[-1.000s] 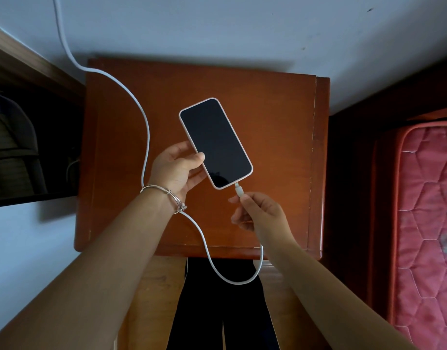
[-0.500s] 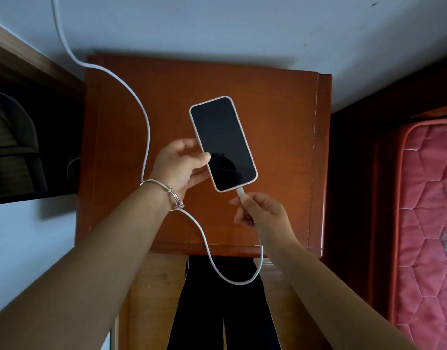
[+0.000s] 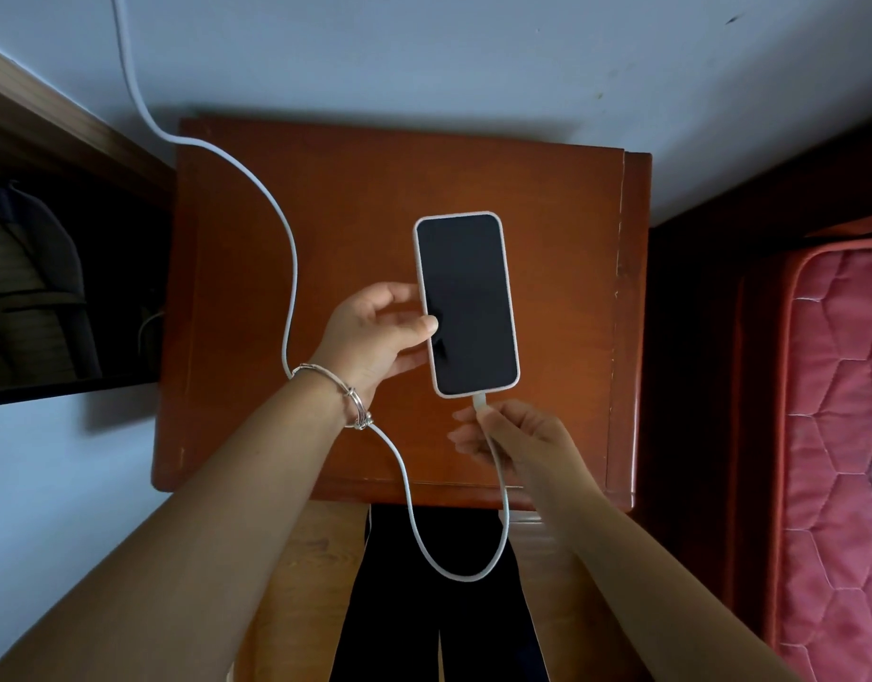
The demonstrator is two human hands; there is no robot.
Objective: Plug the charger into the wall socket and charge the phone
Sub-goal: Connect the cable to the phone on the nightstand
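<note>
Head view: left hand [image 3: 374, 332] pinched the phone [image 3: 466, 302], right hand [image 3: 515, 435] pinched the plug [image 3: 480, 402]; skewed pushing could jam it.

Bare forearms [image 3: 202, 509], thin silver bangles [image 3: 333, 384] on the left wrist, black trousers [image 3: 389, 632] below.

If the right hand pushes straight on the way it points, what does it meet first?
The phone: the right hand pinches the cable plug, aimed at its bottom edge and seemingly touching it.

Reddish wooden nightstand [image 3: 355, 199] against pale wall [image 3: 424, 56], pink quilted mattress [image 3: 837, 386] beside.
</note>
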